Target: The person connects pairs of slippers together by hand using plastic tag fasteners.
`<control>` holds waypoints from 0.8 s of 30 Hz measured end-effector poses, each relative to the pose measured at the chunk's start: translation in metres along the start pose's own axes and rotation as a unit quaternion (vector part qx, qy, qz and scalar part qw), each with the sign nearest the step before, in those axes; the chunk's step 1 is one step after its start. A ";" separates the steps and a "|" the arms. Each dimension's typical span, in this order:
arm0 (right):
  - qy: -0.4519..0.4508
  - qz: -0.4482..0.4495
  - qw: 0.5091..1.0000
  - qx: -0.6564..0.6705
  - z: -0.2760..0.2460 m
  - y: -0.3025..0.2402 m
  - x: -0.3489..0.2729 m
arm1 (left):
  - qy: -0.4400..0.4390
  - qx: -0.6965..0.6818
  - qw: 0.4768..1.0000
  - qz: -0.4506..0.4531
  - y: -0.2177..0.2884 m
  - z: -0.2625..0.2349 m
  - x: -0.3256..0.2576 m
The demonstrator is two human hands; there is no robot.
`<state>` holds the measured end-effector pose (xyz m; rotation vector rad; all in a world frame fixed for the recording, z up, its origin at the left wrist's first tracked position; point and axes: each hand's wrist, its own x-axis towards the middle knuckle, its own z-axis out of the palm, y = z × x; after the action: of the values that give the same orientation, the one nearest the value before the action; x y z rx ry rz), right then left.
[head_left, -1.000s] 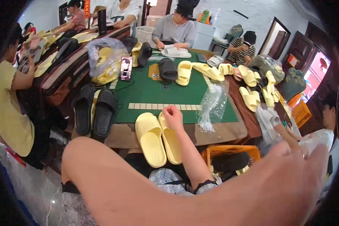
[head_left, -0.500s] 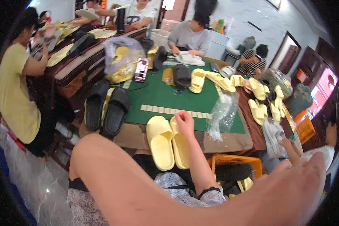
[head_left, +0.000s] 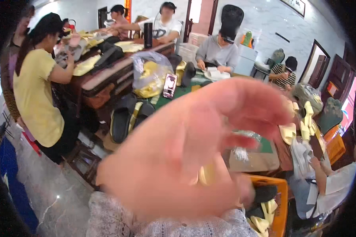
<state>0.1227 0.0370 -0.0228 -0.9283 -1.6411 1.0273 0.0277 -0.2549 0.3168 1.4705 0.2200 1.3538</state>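
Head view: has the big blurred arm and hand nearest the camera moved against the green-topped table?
Yes. The hand has come up: before, it lay below the table's near edge, and now it covers most of the green table mat, close to the camera.

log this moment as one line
left hand: close to lens, blurred, fingers loosely curled, nothing seen in it | right hand: not visible | nearby: black slippers, orange crate, green table

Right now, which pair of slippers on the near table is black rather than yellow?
The black pair lying at the table's left end, beside the clear bag of yellow goods; the other slippers, at the right, are pale yellow.
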 end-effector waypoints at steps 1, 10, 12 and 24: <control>-0.010 0.051 0.996 -0.068 -0.007 -0.009 -0.004 | 0.067 -0.038 0.997 -0.029 -0.014 -0.011 0.001; 0.072 0.055 0.985 0.149 -0.022 -0.008 0.011 | 0.040 0.691 0.651 -0.312 -0.279 -0.089 -0.083; 0.084 0.113 0.967 0.212 -0.029 -0.014 0.006 | 0.108 0.715 0.630 -0.283 -0.304 -0.094 -0.081; -0.009 0.217 0.912 0.349 -0.052 -0.043 -0.035 | 0.194 0.732 0.653 -0.019 -0.296 -0.136 -0.105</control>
<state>0.1767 -0.0001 0.0153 -0.7887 -0.9503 1.7746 0.0298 -0.1340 -0.0029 2.3106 2.0015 1.3959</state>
